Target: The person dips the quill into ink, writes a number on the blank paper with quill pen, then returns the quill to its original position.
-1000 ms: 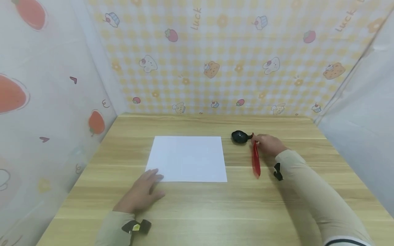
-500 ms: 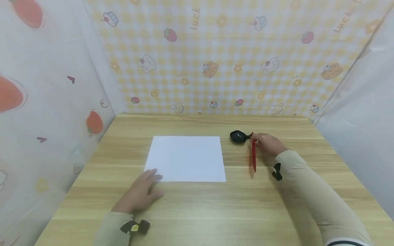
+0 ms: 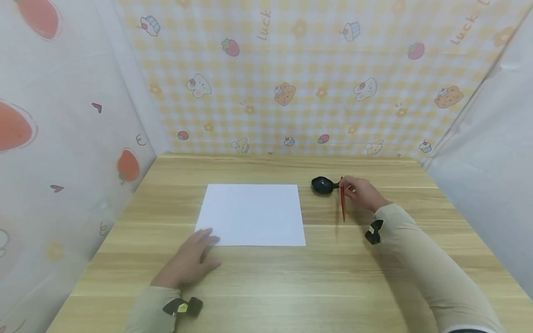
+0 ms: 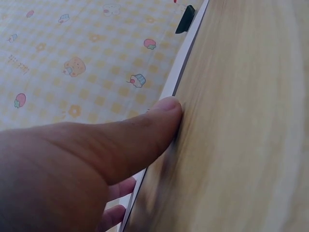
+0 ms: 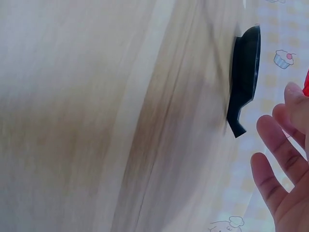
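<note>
My right hand (image 3: 363, 192) pinches a slim red pointed stick (image 3: 343, 206) near its far end, with the tapered end toward me. In the right wrist view, a bit of red shows at the thumb (image 5: 294, 96) and the other fingers are spread. Just left of those fingertips lies a black spoon (image 3: 322, 185), deep-bowled and short-handled. A white sheet of paper (image 3: 253, 215) lies flat at mid-table. On its near left corner rests my left hand (image 3: 189, 261), fingers extended, thumb off to the side. In the left wrist view, the thumb (image 4: 149, 128) lies close to the paper's edge.
The wooden table (image 3: 266, 286) is bounded by a patterned cloth wall (image 3: 300, 64) at the back. White cloth walls stand on the left (image 3: 75, 138) and right (image 3: 487, 157).
The red stick's near end has swung away from me and slightly left, so it looks shorter and narrower. The right hand has shifted only slightly; the left hand, paper and spoon stay put.
</note>
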Demonstrator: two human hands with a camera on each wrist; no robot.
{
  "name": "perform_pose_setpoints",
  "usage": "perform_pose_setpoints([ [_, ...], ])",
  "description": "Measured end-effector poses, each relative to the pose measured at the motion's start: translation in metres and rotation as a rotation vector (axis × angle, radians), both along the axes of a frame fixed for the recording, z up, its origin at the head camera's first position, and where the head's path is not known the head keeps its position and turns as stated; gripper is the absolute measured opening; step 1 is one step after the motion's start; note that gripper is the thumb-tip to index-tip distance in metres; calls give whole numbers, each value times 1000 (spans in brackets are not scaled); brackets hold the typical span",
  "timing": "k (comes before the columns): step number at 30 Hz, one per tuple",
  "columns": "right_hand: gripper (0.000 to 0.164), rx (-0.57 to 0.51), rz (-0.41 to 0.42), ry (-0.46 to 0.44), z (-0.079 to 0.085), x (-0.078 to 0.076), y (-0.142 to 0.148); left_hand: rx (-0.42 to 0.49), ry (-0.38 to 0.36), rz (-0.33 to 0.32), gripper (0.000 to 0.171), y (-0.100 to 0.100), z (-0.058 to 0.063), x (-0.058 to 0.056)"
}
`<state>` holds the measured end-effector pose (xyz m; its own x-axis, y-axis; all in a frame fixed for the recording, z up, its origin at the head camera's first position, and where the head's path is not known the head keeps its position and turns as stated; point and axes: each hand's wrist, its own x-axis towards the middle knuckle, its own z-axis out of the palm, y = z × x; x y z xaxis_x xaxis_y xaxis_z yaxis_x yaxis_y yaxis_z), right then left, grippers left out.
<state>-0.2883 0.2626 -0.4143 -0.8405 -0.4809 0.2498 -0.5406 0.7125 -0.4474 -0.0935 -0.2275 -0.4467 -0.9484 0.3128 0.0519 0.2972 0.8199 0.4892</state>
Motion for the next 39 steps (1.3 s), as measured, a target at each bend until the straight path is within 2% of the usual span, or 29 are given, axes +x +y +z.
perform_pose_setpoints([
  [8,21,-126,-48,-28,2,2,-7,4,8,3,54,-1,0,0],
  [15,29,-284,-18,-20,4,2,-15,8,16,-6,54,-2,0,-1],
  [22,24,-560,27,-189,17,16,-25,21,5,-9,55,-1,-3,2],
  [27,21,-701,7,-275,32,27,-33,22,19,-12,54,1,-4,3],
  [31,18,-688,-73,-275,30,22,-35,11,28,-4,54,1,-3,2],
  [34,19,-611,-135,-236,23,16,-32,2,20,1,54,1,-3,1],
  [39,22,-615,-149,-256,19,12,-29,8,12,4,54,0,-2,0],
])
